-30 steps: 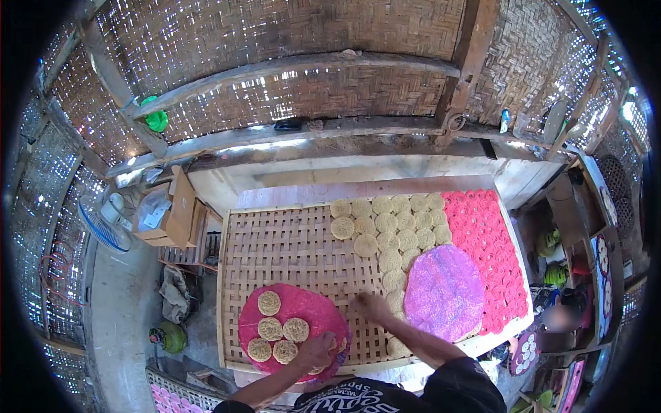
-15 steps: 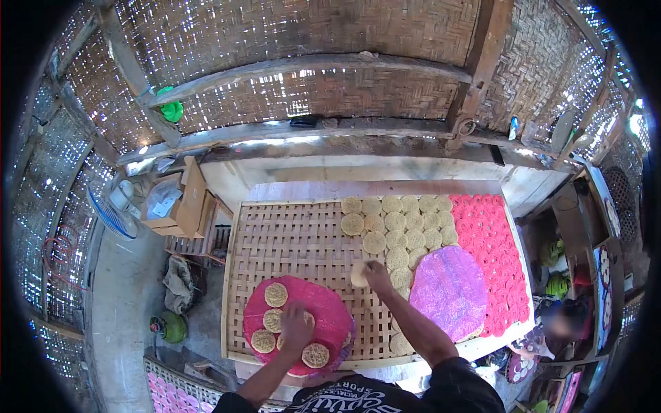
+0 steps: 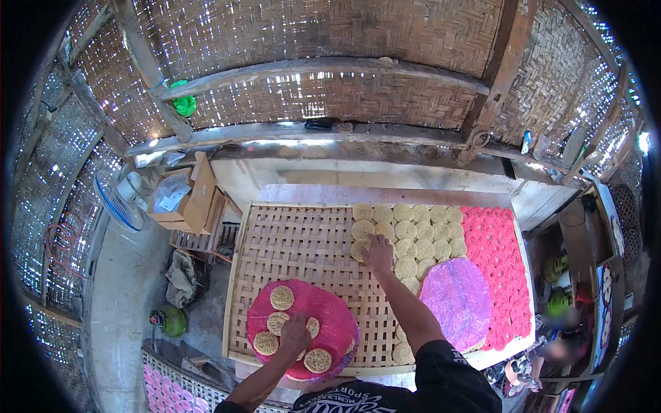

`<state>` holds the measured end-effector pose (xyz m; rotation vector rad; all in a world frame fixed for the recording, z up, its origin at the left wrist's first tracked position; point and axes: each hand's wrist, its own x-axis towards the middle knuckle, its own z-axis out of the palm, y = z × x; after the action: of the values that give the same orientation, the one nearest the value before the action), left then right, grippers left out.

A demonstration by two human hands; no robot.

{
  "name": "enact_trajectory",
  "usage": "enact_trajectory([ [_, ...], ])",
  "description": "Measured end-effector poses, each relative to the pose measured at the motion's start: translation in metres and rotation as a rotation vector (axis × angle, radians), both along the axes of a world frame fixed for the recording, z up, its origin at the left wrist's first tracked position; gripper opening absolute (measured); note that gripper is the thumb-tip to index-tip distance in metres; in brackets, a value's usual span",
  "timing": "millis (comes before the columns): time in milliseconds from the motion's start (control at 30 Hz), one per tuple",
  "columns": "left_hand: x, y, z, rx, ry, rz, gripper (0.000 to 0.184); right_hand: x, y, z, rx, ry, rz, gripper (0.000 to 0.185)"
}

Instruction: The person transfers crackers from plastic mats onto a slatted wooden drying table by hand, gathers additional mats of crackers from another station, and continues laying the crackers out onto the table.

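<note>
While the left hand (image 3: 296, 335) is down among tan discs (image 3: 281, 297) on a pink sheet (image 3: 337, 310), toward the near left corner of the woven rack (image 3: 233, 303), its grip cannot be told. Right hand (image 3: 377, 255): at one pale disc (image 3: 358, 250), left border of laid rows, toward far edge; grip likewise uncertain. Purple sheet (image 3: 454, 303): one, toward near right corner. Red discs (image 3: 502, 275): along right edge.

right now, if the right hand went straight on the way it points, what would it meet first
Probably the beige disc ahead of the right hand, on the woven tray; height is unclear, so the hand might pass above.
</note>
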<state>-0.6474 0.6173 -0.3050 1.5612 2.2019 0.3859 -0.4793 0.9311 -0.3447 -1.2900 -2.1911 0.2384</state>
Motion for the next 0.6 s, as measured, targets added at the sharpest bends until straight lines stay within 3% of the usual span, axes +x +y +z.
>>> enact_trajectory([
  [33, 0.004, 0.000, 0.009, 0.035, -0.048, -0.001, 0.039, 0.000, -0.009, 0.010, 0.025, 0.009, -0.039, 0.042],
  [100, 0.016, -0.001, 0.031, 0.106, -0.143, -0.007, 0.041, 0.002, -0.044, 0.016, -0.226, -0.172, -0.063, 0.033],
  [233, 0.055, 0.008, 0.053, 0.169, -0.362, -0.011, 0.034, 0.041, -0.153, 0.043, -1.190, 0.055, 0.298, 0.052],
  [300, 0.078, 0.024, 0.079, 0.127, -0.461, -0.066, 0.032, 0.056, -0.180, 0.081, -1.694, 0.103, 0.103, 0.052],
  [400, 0.097, 0.025, 0.050, 0.417, -0.429, -0.440, 0.040, 0.080, -0.191, 0.017, -1.813, 0.629, -0.178, 0.044],
  [467, 0.081, 0.030, 0.029, 0.433, -0.291, -0.272, 0.040, 0.111, -0.170, -0.011, -1.081, 0.384, 0.320, 0.032],
  [500, 0.063, 0.028, 0.024, 0.440, -0.219, -0.186, 0.039, 0.107, -0.145, 0.003, -1.260, 0.543, 0.097, 0.036],
  [533, 0.029, 0.033, 0.043, 0.351, -0.234, 0.204, 0.041, 0.102, -0.120, 0.020, -1.386, 0.740, -0.162, 0.042],
  [567, -0.019, 0.028, -0.056, 0.344, -0.034, 0.371, 0.041, 0.099, -0.107, 0.032, -1.311, 0.695, -0.145, 0.044],
  [600, -0.044, 0.023, -0.046, 0.300, 0.187, 0.399, 0.041, 0.096, -0.099, 0.029, -1.159, 0.760, -0.061, 0.037],
])
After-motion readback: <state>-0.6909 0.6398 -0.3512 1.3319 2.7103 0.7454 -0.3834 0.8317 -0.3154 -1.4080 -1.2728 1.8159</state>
